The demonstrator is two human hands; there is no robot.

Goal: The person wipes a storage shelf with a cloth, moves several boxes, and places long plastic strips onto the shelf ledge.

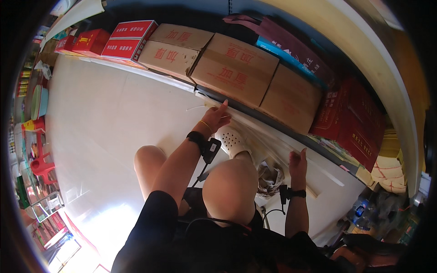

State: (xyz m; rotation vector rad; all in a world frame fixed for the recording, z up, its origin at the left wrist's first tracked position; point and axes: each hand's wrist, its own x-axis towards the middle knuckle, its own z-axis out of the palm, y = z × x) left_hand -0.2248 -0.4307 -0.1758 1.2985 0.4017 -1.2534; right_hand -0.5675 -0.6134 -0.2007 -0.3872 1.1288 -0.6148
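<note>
My left hand [217, 118] reaches to the lower edge of the shelf, beside the end of a long pale strip [261, 122]. Its fingers are apart, and they touch or nearly touch the strip. A yellow band and a black strap with a small device [211, 150] are on that wrist. Farther right, my right hand [298, 164] is raised at the same shelf edge, fingers stretched and thumb apart, with nothing visible in it. More thin pale strips lie on the floor between the hands. A cream clog with holes [231, 140] is on my foot, close below my left hand.
Along the shelf stand brown cardboard boxes [234, 68], red cartons [129, 41], a dark bag [291, 50] and a large dark red box [350, 120]. A crumpled plastic bag [270, 178] lies by my knee. On the far left are a red stool [43, 168] and stocked shelves.
</note>
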